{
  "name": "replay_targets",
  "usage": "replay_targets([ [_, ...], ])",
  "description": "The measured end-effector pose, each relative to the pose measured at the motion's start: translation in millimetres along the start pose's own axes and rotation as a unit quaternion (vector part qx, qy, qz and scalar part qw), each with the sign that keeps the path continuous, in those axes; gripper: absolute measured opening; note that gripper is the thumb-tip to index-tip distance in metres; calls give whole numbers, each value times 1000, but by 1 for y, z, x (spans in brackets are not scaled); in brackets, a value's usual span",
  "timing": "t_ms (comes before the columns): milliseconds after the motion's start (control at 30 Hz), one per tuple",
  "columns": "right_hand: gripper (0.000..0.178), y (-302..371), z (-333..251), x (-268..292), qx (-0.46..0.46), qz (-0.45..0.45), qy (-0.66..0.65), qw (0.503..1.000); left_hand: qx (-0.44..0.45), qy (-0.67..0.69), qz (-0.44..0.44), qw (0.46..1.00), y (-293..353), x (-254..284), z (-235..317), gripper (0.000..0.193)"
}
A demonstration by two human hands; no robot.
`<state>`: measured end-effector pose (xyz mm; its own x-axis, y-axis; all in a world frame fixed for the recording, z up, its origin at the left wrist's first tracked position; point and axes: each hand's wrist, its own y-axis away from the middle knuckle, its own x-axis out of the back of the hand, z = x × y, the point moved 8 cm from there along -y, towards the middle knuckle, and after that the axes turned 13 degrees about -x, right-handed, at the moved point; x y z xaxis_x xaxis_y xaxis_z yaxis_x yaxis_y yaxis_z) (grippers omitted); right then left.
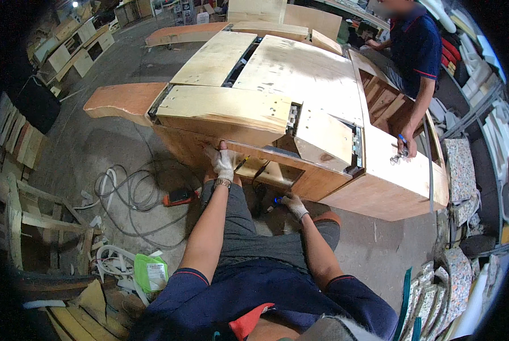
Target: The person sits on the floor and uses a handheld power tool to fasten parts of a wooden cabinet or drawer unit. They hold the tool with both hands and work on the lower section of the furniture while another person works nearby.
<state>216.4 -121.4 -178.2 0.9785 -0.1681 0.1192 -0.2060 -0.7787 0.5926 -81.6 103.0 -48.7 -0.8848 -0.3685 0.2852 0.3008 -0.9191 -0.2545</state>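
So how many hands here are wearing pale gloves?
2: the person's left hand, at the wooden frame, and right hand, lower and further right. The co-worker's nearer hand looks bare; the farther one is unclear.

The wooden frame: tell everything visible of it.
The wooden frame has pale, plywood-like panels, metal fittings in gaps, orange-brown curved pieces at left and an open compartment at right. It lies before the person, whose left hand touches its near side; a co-worker's hand is at its right section.
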Motion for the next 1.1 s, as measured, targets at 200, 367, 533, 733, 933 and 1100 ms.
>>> replay_targets([
  [200,42,9,-14,-16,10,-69,41,997,-63,-3,25,998,-2,8,7,112],
  [367,42,19,-16,-12,-27,-79,-9,996,-72,-4,17,997,-2,4,19,111],
  [533,44,31,-30,-17,-16,-63,19,998,-66,5,25,997,2,11,21,111],
  [733,38,20,-20,-9,4,-78,14,997,-45,3,15,999,1,1,21,112],
  [933,35,18,-21,-18,0,-61,15,998,-21,-28,16,999,-3,9,5,114],
  [1100,47,22,-23,-10,-2,-64,46,997,-3,-49,14,999,3,3,7,113],
])
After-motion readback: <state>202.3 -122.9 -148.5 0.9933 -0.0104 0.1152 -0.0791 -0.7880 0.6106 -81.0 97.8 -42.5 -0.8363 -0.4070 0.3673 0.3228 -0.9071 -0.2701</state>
